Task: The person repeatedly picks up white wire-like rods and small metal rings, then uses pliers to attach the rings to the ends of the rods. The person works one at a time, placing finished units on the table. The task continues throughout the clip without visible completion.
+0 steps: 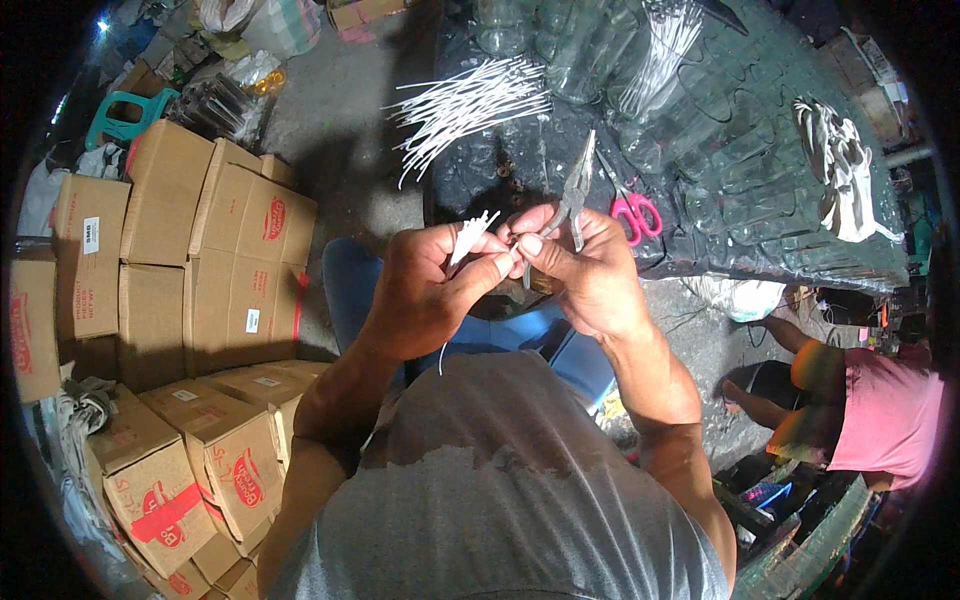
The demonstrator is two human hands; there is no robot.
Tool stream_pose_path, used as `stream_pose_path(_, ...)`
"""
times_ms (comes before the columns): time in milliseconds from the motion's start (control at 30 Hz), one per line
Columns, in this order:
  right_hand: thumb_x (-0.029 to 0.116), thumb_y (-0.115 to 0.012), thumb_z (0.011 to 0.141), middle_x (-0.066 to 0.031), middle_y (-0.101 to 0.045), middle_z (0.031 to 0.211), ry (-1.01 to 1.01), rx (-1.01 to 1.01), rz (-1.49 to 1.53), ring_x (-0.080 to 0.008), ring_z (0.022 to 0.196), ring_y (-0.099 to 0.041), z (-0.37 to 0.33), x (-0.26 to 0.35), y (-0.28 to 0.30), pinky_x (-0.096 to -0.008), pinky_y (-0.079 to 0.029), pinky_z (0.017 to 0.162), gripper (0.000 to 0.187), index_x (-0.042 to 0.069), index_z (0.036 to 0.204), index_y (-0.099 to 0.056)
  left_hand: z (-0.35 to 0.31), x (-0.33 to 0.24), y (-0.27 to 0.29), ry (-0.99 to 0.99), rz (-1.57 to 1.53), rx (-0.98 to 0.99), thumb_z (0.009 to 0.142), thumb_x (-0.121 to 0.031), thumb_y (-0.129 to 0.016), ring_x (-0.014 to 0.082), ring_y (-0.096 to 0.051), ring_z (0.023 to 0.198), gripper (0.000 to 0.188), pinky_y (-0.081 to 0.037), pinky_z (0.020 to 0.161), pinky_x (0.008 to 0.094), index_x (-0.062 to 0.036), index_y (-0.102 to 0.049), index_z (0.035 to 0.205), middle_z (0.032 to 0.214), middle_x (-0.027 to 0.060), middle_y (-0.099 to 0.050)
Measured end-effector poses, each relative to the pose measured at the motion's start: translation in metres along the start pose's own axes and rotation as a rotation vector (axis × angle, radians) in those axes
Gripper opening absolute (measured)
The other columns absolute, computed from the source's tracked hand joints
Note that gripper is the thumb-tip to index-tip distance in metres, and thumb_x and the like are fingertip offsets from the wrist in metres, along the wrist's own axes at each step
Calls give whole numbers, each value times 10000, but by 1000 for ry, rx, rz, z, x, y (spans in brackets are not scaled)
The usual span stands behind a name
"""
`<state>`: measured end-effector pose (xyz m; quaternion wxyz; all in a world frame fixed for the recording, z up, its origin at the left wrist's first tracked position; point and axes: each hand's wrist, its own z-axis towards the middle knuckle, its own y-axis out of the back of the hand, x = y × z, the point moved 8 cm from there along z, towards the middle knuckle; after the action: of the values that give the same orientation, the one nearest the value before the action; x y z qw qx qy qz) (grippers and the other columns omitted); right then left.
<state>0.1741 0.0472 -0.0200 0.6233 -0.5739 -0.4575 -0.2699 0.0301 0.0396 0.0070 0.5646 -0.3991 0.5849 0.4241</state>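
My left hand is closed around a small bunch of short white cords, whose ends stick up past the fingers. A single white strand hangs below that hand. My right hand keeps a pair of long-nose pliers in its grip, jaws pointing up and away. The fingertips of both hands meet at something small and dark, too hidden to make out. Beyond them, on the dark table, lies a loose pile of white cords. Pink-handled scissors rest just right of the pliers.
Clear glass jars and another bundle of white strands stand at the table's far side. White cloth strips lie at its right. Stacked cardboard boxes fill the left. A blue chair is below my hands. Another person is at right.
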Motion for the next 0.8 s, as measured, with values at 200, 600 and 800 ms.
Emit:
stream_pose_path(200, 11, -655, 950, -107, -713, 909, 15, -32, 47, -141, 773, -660, -3, -4, 1, -275, -544, 707, 111, -37, 1050, -661, 2, 3, -1, 20, 5, 5, 926, -35, -625, 126, -707, 821, 138, -559, 742, 271, 67, -718, 935, 874, 127, -756)
stream_pose_path(600, 35, -645, 961, -100, -718, 888, 27, -58, 7, -138, 757, -663, -4, -4, -1, -276, -546, 708, 140, -53, 1068, -665, 3, 3, 2, 11, -11, -28, 911, -31, -626, 134, -717, 816, 143, -568, 741, 272, 76, -719, 934, 859, 133, -756)
stream_pose_path(800, 40, -645, 968, -91, -719, 885, 33, -68, -121, -128, 766, -661, -7, -3, 0, -269, -542, 705, 132, -50, 1060, -673, 4, 2, 2, 23, 5, -17, 897, -34, -613, 121, -703, 780, 150, -552, 706, 270, 66, -723, 909, 837, 122, -754)
